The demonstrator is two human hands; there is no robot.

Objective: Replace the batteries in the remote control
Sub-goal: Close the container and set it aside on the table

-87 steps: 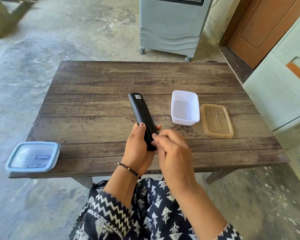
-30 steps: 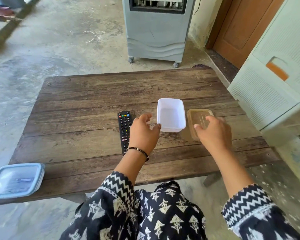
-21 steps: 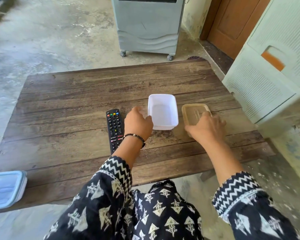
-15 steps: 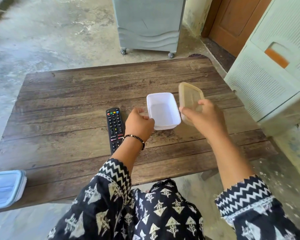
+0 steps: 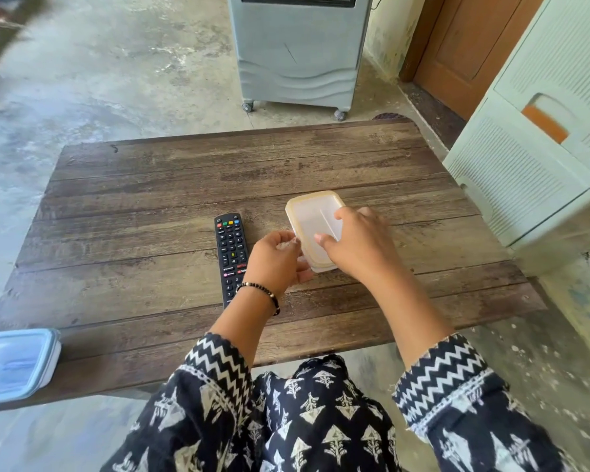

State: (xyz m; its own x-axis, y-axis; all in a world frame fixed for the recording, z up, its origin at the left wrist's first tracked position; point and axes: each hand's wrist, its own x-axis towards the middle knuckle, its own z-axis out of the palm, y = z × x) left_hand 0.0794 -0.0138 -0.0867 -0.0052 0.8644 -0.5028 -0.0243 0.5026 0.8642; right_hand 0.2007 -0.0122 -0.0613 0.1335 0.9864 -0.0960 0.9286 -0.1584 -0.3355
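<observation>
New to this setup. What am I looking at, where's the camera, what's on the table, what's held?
No machine here: a person works bare-handed, and one wide-angle camera on their head looks down at a wooden table. The remote control lies buttons up. The right hand presses a tan lid onto a white container, which the left hand steadies. A second, blue-lidded container sits at the near left edge. No batteries are visible.

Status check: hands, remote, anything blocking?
Left hand steadies white container; right hand presses lid onto it. Remote buttons-up on table, untouched. Nothing blocking.
</observation>
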